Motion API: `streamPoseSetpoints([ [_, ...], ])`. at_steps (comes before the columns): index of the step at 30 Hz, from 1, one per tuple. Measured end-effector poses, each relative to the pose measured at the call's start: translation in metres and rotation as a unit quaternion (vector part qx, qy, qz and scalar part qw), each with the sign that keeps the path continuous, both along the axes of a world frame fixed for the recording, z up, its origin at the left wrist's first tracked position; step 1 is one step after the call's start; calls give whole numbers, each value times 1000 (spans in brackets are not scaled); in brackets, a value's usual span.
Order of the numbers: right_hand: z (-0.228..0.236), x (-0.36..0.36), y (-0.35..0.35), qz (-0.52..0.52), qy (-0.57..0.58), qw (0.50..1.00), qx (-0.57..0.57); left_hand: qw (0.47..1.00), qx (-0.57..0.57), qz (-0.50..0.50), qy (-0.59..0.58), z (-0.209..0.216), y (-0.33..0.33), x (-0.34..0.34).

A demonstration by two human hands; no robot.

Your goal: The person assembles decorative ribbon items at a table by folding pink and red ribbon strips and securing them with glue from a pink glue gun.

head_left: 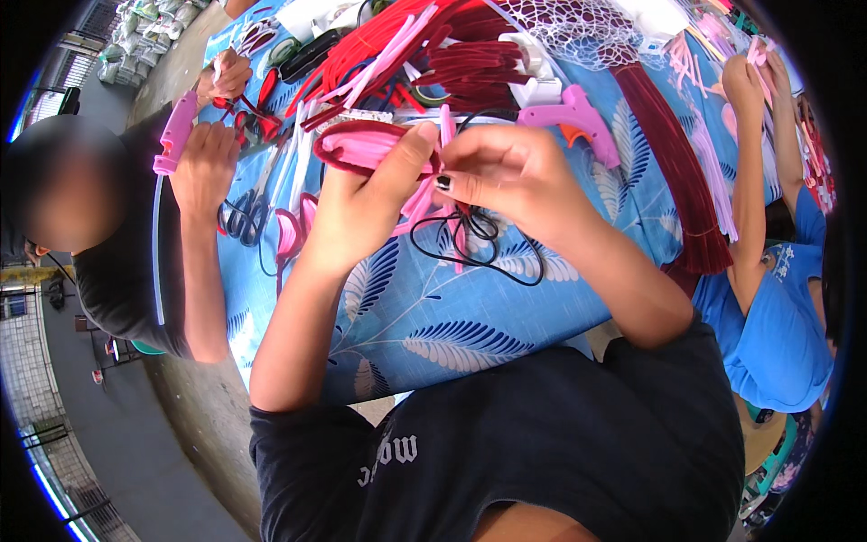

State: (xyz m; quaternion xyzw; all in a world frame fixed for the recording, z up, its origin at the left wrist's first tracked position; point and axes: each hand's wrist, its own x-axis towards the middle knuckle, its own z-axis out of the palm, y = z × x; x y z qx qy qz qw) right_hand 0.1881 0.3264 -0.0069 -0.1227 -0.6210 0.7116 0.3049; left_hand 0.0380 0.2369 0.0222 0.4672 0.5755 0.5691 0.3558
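My left hand (pixel 368 194) is closed around a petal-like piece (pixel 361 149) of bent chenille stems, pink inside with a dark red rim. Its thumb presses along the right end of the piece. There my right hand (pixel 519 176) meets it, thumb and fingertips pinched together at the narrow base; its other fingers curl above. Whatever lies between those fingertips is mostly hidden. Below the hands, pink chenille stems (pixel 417 210) and a loosely coiled black cord (pixel 506 271) rest on the blue leaf-patterned tablecloth (pixel 433 316).
A pink glue gun (pixel 578 117) lies beyond my right hand. Bundles of dark red stems (pixel 668 154) and red stems (pixel 361 54) cover the far side. Blue-handled scissors (pixel 244 219) lie left. A person at left holds another glue gun (pixel 179 126); another person works at right.
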Motion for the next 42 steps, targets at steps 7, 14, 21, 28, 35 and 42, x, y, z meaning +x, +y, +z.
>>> streamPoseSetpoints([
  [7, 6, 8, 12, -6, -6, 979, 202, 993, -65, -33, -89, 6, -2, 0],
  [14, 3, 6, 20, 207, -39, 957, -200, 993, -53, -79, -65, 9, -4, -6],
  [21, -6, 7, 18, 219, -16, 927, -306, 997, -27, -68, 31, 12, -11, 3],
  [28, -8, -1, 7, 49, 20, 979, -195, 975, -78, -109, 180, 16, -10, -1],
  [35, -5, 5, 20, -81, 99, 990, -53, 952, -101, -84, 276, -13, -10, 15],
  [42, 6, 7, 18, 61, -78, 990, -98, 993, 0, 0, 114, 16, -11, -3],
])
